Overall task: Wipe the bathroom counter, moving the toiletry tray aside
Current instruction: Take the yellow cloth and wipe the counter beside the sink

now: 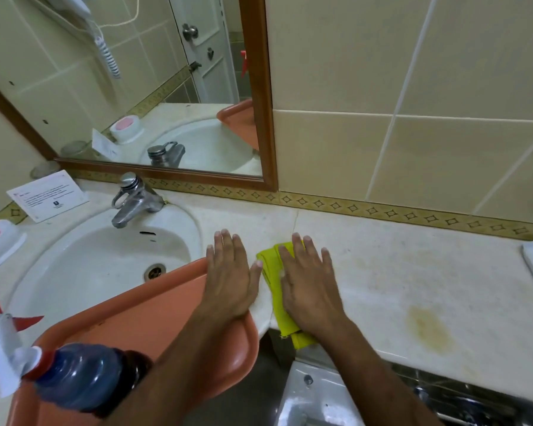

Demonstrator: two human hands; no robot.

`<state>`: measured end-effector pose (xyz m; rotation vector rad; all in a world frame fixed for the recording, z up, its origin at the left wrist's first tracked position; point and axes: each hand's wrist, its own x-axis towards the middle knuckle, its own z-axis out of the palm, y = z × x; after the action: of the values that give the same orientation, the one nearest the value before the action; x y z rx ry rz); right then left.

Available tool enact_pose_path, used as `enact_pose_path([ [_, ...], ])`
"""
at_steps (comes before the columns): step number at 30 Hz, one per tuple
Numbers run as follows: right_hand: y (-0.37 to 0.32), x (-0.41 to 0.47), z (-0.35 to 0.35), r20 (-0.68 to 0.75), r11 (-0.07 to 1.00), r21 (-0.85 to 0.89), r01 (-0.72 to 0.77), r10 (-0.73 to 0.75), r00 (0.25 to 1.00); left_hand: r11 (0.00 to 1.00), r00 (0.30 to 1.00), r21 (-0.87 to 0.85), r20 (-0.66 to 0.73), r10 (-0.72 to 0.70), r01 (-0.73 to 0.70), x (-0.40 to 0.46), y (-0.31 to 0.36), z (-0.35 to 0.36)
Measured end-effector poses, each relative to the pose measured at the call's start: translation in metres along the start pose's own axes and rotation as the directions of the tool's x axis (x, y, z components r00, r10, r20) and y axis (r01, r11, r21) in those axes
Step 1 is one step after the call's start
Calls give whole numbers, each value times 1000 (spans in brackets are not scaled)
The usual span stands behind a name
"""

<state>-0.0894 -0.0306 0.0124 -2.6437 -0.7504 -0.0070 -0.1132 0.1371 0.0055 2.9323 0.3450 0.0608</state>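
2 bare hands lie palm down, fingers spread flat and gripping nothing. The left hand (pixel 230 276) rests on the counter (pixel 397 272) with its wrist over the right rim of the tray (pixel 142 315), which sits across the sink (pixel 83 256). The right hand (pixel 308 282) presses flat on the yellow cloth (pixel 270 262), just beside the left.

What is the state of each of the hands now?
Left hand: open, flat by the orange tray, holding nothing.
Right hand: open, pressing the yellow cloth on the counter.
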Motion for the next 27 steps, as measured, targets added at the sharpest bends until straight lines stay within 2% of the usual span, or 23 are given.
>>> enact_pose_path([
  [1,0,4,15,101,997,-80,5,4,995,1000,1000,-22,6,-18,18,-7,1,3],
  [3,-1,8,43,178,984,-179,12,21,984,994,997,-77,39,-70,73,-11,3,8],
  [6,0,36,62,126,983,-182,8,15,992,994,994,-34,41,-102,103,-4,2,12],
  [13,32,81,56,130,982,-188,-23,48,990,995,992,-23,84,-98,100,-5,2,7],
  [16,69,67,41,43,959,-223,-172,186,982,995,991,-28,101,-91,95,-3,1,8],
  [19,95,37,23,-59,907,-237,-347,343,937,996,991,-18,97,-89,91,-4,-1,10],
  [23,66,-3,24,-55,865,-243,-439,440,896,994,994,-58,68,-87,91,-5,-2,13],
  [25,37,-10,33,15,887,-225,-404,418,908,994,994,-60,66,-86,90,-4,-2,13],
  [27,14,-3,43,63,929,-203,-309,328,943,995,995,-52,61,-80,83,-4,-1,14],
])
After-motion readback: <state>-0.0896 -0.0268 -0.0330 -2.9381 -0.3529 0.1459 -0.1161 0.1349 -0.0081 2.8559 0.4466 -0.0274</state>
